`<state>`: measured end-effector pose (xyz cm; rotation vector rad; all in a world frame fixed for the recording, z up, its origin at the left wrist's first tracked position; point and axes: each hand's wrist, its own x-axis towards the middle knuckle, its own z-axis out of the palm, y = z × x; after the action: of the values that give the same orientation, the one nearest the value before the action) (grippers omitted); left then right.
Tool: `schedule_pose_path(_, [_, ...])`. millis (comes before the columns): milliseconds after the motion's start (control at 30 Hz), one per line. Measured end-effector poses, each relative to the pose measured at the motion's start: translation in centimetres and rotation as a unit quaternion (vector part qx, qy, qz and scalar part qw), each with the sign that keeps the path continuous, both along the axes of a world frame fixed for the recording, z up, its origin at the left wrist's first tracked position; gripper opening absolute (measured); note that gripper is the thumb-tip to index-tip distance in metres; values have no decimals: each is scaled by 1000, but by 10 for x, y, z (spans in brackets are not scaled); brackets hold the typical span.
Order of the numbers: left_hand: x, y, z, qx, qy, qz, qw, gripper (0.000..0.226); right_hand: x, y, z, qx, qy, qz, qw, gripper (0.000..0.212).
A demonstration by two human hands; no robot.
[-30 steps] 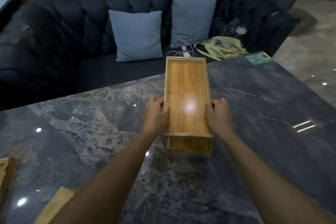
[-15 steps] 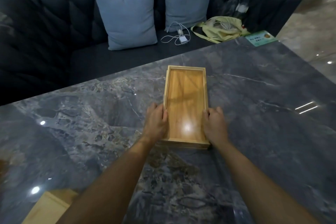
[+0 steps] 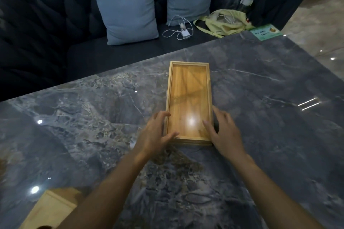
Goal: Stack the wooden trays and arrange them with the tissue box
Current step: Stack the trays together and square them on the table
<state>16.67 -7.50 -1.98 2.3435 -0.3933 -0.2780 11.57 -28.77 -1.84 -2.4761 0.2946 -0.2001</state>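
Observation:
A long wooden tray [image 3: 189, 87] lies on the dark marble table [image 3: 270, 135], set on top of a second tray whose edge [image 3: 191, 143] shows just under its near end. My left hand [image 3: 154, 135] hovers at the tray's near left corner with fingers spread, holding nothing. My right hand [image 3: 226, 132] is at the near right side, fingers apart, thumb over the rim. A pale wooden box-like object [image 3: 50, 208] sits at the lower left table edge, partly behind my left forearm; I cannot tell whether it is the tissue box.
A dark tufted sofa [image 3: 46, 24] runs behind the table with two light blue cushions [image 3: 128, 13], a white charger and cable [image 3: 183, 30], and a yellow-green bag [image 3: 223, 24]. A green card [image 3: 265, 32] lies at the table's far right corner.
The upper tray came down from a tilted lift onto the lower tray. Both hands then let go of its sides and opened, drawing slightly back toward me.

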Motion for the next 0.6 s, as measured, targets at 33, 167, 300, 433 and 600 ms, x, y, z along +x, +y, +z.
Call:
schedule_pose_path(33, [-4, 2, 0, 14, 4, -19, 1000, 50, -7, 1, 0, -15, 10, 18, 1000, 54])
schedule_pose_path(167, [-13, 5, 1, 51, -11, -82, 995, 34, -33, 5, -5, -91, 14, 81, 992, 53])
schedule_pose_path(300, [-16, 4, 5, 83, -34, -54, 995, 19, -40, 5, -6, -136, -33, 116, 983, 37])
schedule_pose_path(433, [-21, 2, 7, 110, -55, -62, 990, 14, -40, 6, -11, -162, -83, 112, 977, 27])
schedule_pose_path(600, [-24, 4, 4, 107, -72, -59, 990, 16, -41, 3, -16, -147, -105, 112, 977, 21])
